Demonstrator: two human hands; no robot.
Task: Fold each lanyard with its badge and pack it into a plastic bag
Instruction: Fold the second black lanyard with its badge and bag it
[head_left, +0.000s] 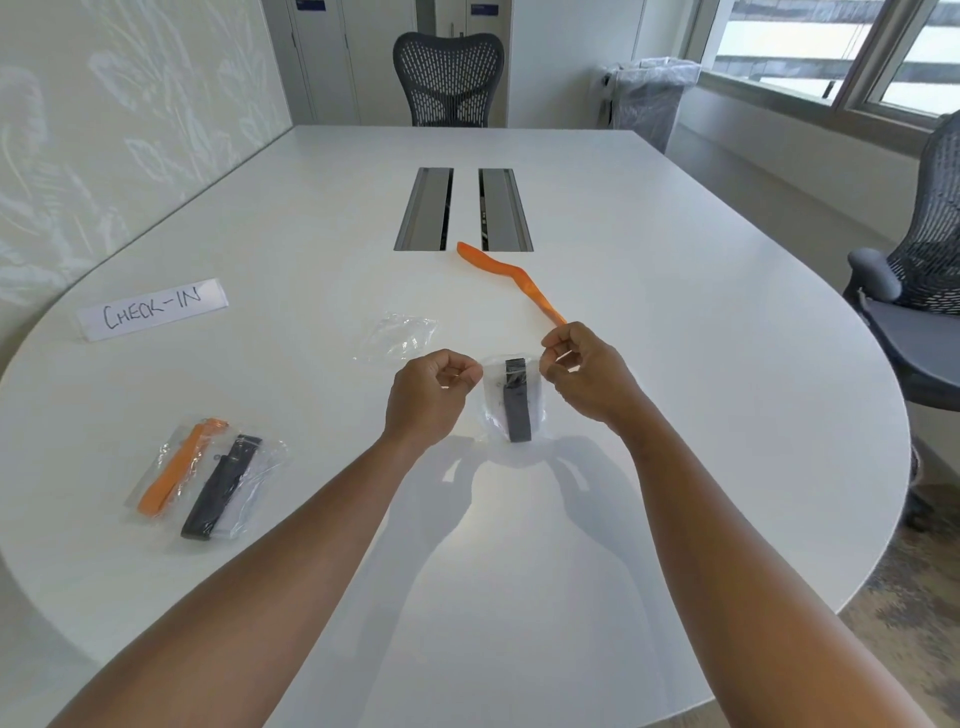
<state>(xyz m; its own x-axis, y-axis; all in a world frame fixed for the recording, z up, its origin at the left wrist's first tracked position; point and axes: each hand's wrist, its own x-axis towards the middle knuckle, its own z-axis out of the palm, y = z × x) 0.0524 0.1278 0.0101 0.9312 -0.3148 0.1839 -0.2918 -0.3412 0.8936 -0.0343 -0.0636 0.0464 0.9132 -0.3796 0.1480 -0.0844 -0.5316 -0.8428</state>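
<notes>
A clear plastic bag (493, 400) hangs upright between my hands, just above the white table (675, 364), with a folded dark grey lanyard (517, 402) inside it. My left hand (428, 397) pinches the bag's top left corner. My right hand (587, 374) pinches its top right corner. An orange lanyard (506, 273) lies loose and stretched out on the table beyond my right hand. An empty clear bag (397, 338) lies flat beyond my left hand. At the near left lie two packed bags, one with an orange lanyard (174, 470), one with a dark grey lanyard (221, 488).
A paper sign reading CHECK-IN (153, 309) lies at the left. Two metal cable hatches (462, 210) sit in the table's middle. Office chairs stand at the far end (449, 78) and at the right (919, 291). A lined bin (649, 98) stands by the window.
</notes>
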